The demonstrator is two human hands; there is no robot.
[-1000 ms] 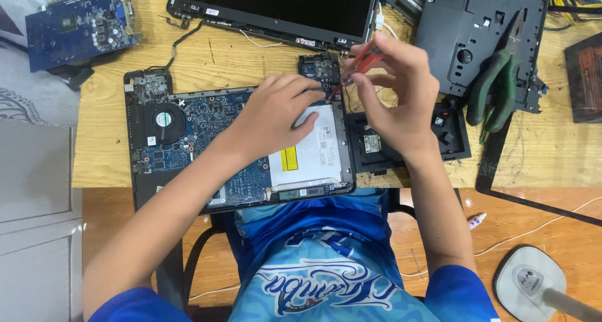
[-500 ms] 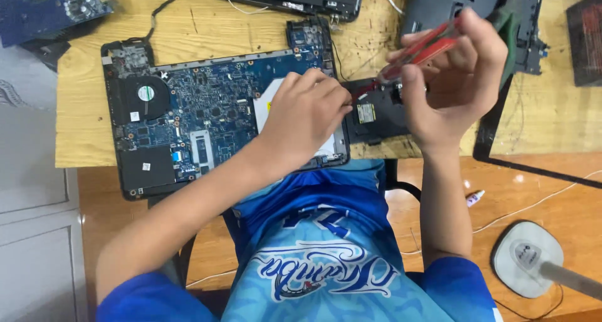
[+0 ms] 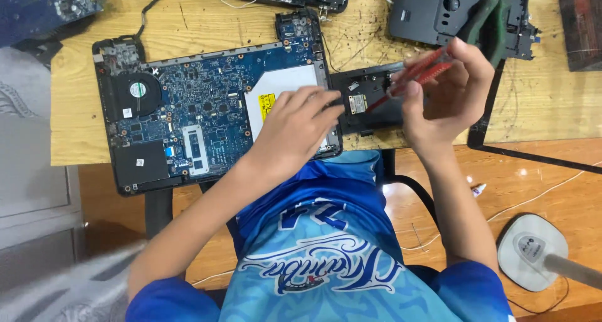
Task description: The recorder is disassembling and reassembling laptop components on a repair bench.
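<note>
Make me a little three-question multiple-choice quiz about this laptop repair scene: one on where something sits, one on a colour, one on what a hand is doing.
1. Where is the round cooling fan on the opened laptop?
A. near its left end
B. near its right end
C. under the left hand

2. What colour is the handle of the screwdriver?
A. yellow
B. red
C. white

3. What is the left hand doing?
A. holding a green tool in the air
B. hanging below the wooden table
C. resting flat on the laptop's silver drive

Answers:
1 A, the fan sits by the left edge of the blue board.
2 B, the handle gripped in the right hand is red.
3 C, the palm and fingers lie on the silver plate at the laptop's right end.
</note>
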